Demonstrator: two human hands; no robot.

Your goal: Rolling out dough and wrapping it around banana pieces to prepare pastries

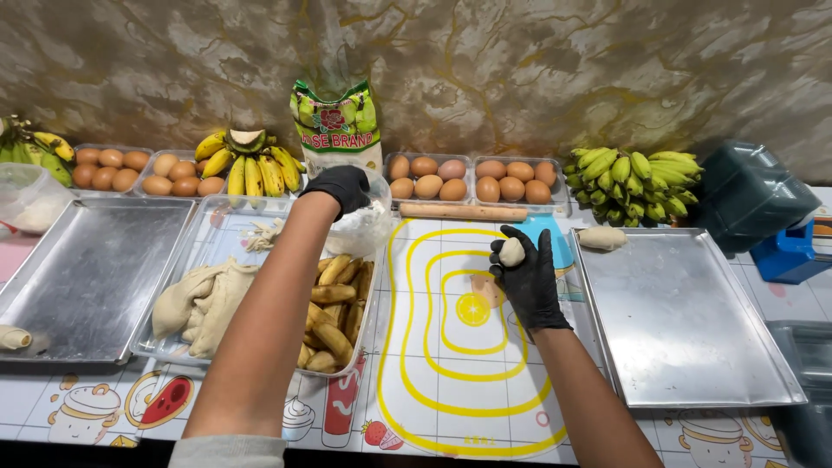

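My right hand (pixel 527 279) wears a black glove and is shut on a small ball of pale dough (pixel 512 251), held above the white mat with yellow rings (pixel 425 347). My left hand (pixel 341 187), also gloved in black, reaches into a clear bowl of white flour (pixel 364 227) behind the middle tray; its fingers are hidden from me. The middle tray (pixel 195 238) holds a slab of dough (pixel 198 303) and several peeled bananas (pixel 336 312). A wooden rolling pin (pixel 462 211) lies at the mat's far edge.
Empty metal trays lie at left (pixel 91 269) and right (pixel 685 321). A dough lump (pixel 601 238) rests by the right tray. Egg cartons (pixel 472 179), banana bunches (pixel 250 162) (pixel 633 182) and a flour bag (pixel 337 126) line the wall. A dark container (pixel 750 195) stands far right.
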